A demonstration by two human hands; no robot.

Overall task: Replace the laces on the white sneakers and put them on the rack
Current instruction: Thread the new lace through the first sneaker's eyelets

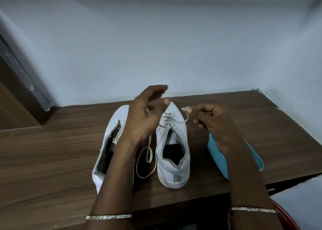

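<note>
Two white sneakers stand side by side on a dark wooden table (52, 151), toes pointing away from me. The right sneaker (172, 153) has a white lace (146, 158) threaded through its front eyelets. One lace end loops loose on the table between the shoes. My right hand (209, 123) pinches the other lace end just right of the toe. My left hand (148, 116) hovers over the gap between the shoes, fingers spread, holding nothing. My left forearm partly hides the left sneaker (108, 142), whose opening shows no lace.
A turquoise plastic container (219, 158) lies on the table under my right forearm. Pale walls close the table's back and right sides. A dark door frame (20, 83) runs at the left. The table's front edge is close to me, with a red object (285, 215) at lower right.
</note>
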